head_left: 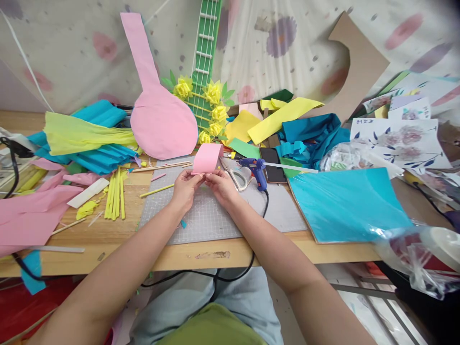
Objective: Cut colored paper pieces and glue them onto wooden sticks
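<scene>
Pink paper strip (207, 158) lower edge hidden behind fingertips (201, 178).

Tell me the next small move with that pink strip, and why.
Probably keep rolling the pink paper strip tighter: both the left hand and right hand pinch its lower end above the cutting mat, and its top already curls over.

a wooden table (108, 235) stands against a pale flowered cloth backdrop (280, 43) in soft, even daylight.

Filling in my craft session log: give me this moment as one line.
left hand + right hand: pinch pink paper strip | over cutting mat | scissors, glue gun at right
</scene>
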`<state>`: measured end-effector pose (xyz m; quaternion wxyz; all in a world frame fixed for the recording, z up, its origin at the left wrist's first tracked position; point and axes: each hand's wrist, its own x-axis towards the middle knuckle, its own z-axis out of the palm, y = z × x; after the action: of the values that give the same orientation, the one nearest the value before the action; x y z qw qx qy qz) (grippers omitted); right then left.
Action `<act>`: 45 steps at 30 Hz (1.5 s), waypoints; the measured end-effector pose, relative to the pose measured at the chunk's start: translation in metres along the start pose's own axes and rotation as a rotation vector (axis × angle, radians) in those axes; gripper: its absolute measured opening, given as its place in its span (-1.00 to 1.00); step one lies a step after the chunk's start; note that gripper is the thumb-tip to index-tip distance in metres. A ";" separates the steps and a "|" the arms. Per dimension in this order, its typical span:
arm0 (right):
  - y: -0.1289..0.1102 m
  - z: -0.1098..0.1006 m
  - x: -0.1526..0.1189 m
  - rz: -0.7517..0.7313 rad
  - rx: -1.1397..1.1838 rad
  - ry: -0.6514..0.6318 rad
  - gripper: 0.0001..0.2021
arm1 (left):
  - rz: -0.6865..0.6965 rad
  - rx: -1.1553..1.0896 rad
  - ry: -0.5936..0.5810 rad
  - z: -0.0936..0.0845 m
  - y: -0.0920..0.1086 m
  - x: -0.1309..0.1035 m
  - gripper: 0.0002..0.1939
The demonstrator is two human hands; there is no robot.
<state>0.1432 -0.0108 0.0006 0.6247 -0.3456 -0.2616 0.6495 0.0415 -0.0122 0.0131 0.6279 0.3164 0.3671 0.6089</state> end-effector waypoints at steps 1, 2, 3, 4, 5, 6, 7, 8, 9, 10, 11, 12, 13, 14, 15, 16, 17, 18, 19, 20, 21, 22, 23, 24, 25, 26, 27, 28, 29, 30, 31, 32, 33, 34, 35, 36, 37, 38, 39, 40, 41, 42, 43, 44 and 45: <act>-0.001 0.000 0.000 0.002 0.008 -0.009 -0.80 | 0.002 -0.006 -0.004 -0.001 0.000 0.001 -0.73; -0.001 0.000 0.000 0.005 0.016 -0.019 -0.81 | 0.005 -0.013 -0.009 -0.001 -0.001 0.001 -0.74; -0.002 0.000 0.000 0.010 0.022 -0.030 -0.82 | 0.007 -0.017 -0.015 -0.002 -0.001 0.002 -0.75; -0.002 0.000 0.000 0.016 0.025 -0.042 -0.84 | 0.008 -0.018 -0.021 -0.002 -0.001 0.002 -0.76; -0.003 -0.001 0.001 0.022 0.026 -0.052 -0.84 | 0.007 -0.018 -0.026 -0.003 -0.001 0.002 -0.76; -0.004 -0.001 0.001 0.028 0.025 -0.061 -0.85 | 0.005 -0.017 -0.031 -0.003 -0.001 0.003 -0.77; -0.005 -0.002 0.001 0.033 0.023 -0.070 -0.85 | 0.002 -0.018 -0.035 -0.004 0.000 0.003 -0.77; -0.006 -0.002 0.001 0.037 0.023 -0.077 -0.85 | -0.002 -0.019 -0.040 -0.004 0.000 0.003 -0.77; -0.007 -0.003 0.001 0.040 0.024 -0.080 -0.85 | -0.010 -0.021 -0.043 -0.004 0.001 0.003 -0.77; -0.008 -0.003 0.000 0.039 0.027 -0.080 -0.86 | -0.019 -0.023 -0.044 -0.004 0.002 0.003 -0.77; -0.009 -0.002 0.000 0.035 0.030 -0.077 -0.86 | -0.028 -0.025 -0.041 -0.004 0.003 0.003 -0.77; -0.010 -0.002 -0.001 0.028 0.027 -0.073 -0.86 | -0.038 -0.024 -0.038 -0.004 0.004 0.002 -0.77; -0.010 -0.001 -0.002 0.019 0.016 -0.071 -0.86 | -0.047 -0.022 -0.034 -0.003 0.006 0.002 -0.77; -0.010 0.000 -0.002 0.007 -0.002 -0.072 -0.85 | -0.053 -0.019 -0.035 -0.003 0.006 0.002 -0.77; -0.009 0.000 -0.003 -0.008 -0.025 -0.073 -0.84 | -0.057 -0.017 -0.039 -0.003 0.007 0.002 -0.77; -0.008 0.001 -0.003 -0.028 -0.052 -0.072 -0.83 | -0.061 -0.015 -0.046 -0.003 0.007 0.002 -0.78; -0.007 0.002 -0.003 -0.051 -0.081 -0.066 -0.81 | -0.066 -0.015 -0.054 -0.003 0.007 0.002 -0.78; -0.005 0.002 -0.002 -0.075 -0.107 -0.055 -0.80 | -0.069 -0.017 -0.059 -0.003 0.007 0.003 -0.79; -0.003 0.002 -0.002 -0.096 -0.128 -0.042 -0.79 | -0.073 -0.021 -0.060 -0.003 0.006 0.003 -0.79; -0.002 0.002 -0.001 -0.113 -0.145 -0.029 -0.78 | -0.076 -0.026 -0.058 -0.004 0.006 0.004 -0.79; 0.000 0.002 0.000 -0.122 -0.156 -0.019 -0.78 | -0.080 -0.032 -0.055 -0.004 0.005 0.005 -0.80; 0.001 0.002 0.000 -0.126 -0.162 -0.014 -0.77 | -0.084 -0.038 -0.053 -0.004 0.004 0.005 -0.80; 0.001 0.002 0.001 -0.127 -0.165 -0.011 -0.76 | -0.089 -0.042 -0.052 -0.005 0.004 0.006 -0.80; 0.001 0.002 0.001 -0.126 -0.165 -0.009 -0.76 | -0.094 -0.046 -0.054 -0.005 0.003 0.006 -0.80; 0.001 0.001 0.001 -0.122 -0.165 -0.007 -0.75 | -0.100 -0.048 -0.059 -0.005 0.003 0.006 -0.80; 0.001 0.001 0.002 -0.117 -0.166 -0.005 -0.75 | -0.104 -0.049 -0.065 -0.006 0.003 0.006 -0.81; 0.001 0.001 0.002 -0.112 -0.167 -0.003 -0.74 | -0.108 -0.050 -0.071 -0.006 0.002 0.006 -0.81; 0.001 0.000 0.002 -0.109 -0.167 -0.002 -0.74 | -0.108 -0.048 -0.076 -0.006 0.002 0.006 -0.80; 0.000 0.000 0.002 -0.105 -0.166 -0.002 -0.73 | -0.105 -0.042 -0.080 -0.006 0.002 0.006 -0.80; 0.000 0.000 0.002 -0.101 -0.165 -0.004 -0.72 | -0.100 -0.033 -0.083 -0.007 0.002 0.006 -0.79; 0.000 -0.001 0.002 -0.098 -0.161 -0.005 -0.71 | -0.092 -0.021 -0.086 -0.007 0.001 0.006 -0.79; -0.001 -0.001 0.002 -0.092 -0.156 -0.006 -0.70 | -0.086 -0.009 -0.088 -0.007 0.001 0.006 -0.78; -0.001 -0.001 0.003 -0.084 -0.149 -0.004 -0.69 | -0.081 0.002 -0.090 -0.007 0.001 0.007 -0.77; -0.001 -0.001 0.003 -0.074 -0.141 -0.001 -0.69 | -0.080 0.009 -0.092 -0.007 0.000 0.007 -0.76; -0.002 -0.002 0.003 -0.067 -0.135 0.003 -0.70 | -0.078 0.013 -0.095 -0.007 0.000 0.007 -0.76; -0.002 -0.002 0.003 -0.062 -0.129 0.006 -0.70 | -0.077 0.012 -0.097 -0.007 0.000 0.007 -0.76; -0.003 -0.002 0.003 -0.059 -0.125 0.007 -0.71 | -0.078 0.007 -0.100 -0.007 0.001 0.007 -0.77; -0.003 -0.001 0.003 -0.057 -0.123 0.008 -0.71 | -0.082 0.001 -0.104 -0.007 0.001 0.007 -0.78; -0.004 -0.001 0.003 -0.056 -0.122 0.008 -0.72 | -0.088 -0.005 -0.108 -0.006 0.001 0.006 -0.80; -0.004 -0.001 0.003 -0.054 -0.124 0.008 -0.72 | -0.095 -0.011 -0.111 -0.006 0.002 0.006 -0.82; -0.004 -0.001 0.002 -0.052 -0.128 0.010 -0.72 | -0.103 -0.013 -0.112 -0.005 0.002 0.006 -0.84; -0.004 -0.001 0.002 -0.051 -0.134 0.011 -0.72 | -0.110 -0.012 -0.108 -0.005 0.002 0.006 -0.86; -0.004 -0.001 0.002 -0.054 -0.141 0.010 -0.72 | -0.113 -0.008 -0.101 -0.005 0.002 0.006 -0.87; -0.004 -0.001 0.002 -0.061 -0.151 0.006 -0.72 | -0.113 -0.002 -0.091 -0.005 0.002 0.006 -0.88; -0.003 -0.001 0.002 -0.070 -0.162 -0.004 -0.73 | -0.113 0.003 -0.079 -0.005 0.001 0.007 -0.89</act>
<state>0.1460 -0.0084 0.0025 0.6165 -0.3846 -0.3265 0.6045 0.0364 -0.0057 0.0109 0.6747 0.3198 0.3603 0.5593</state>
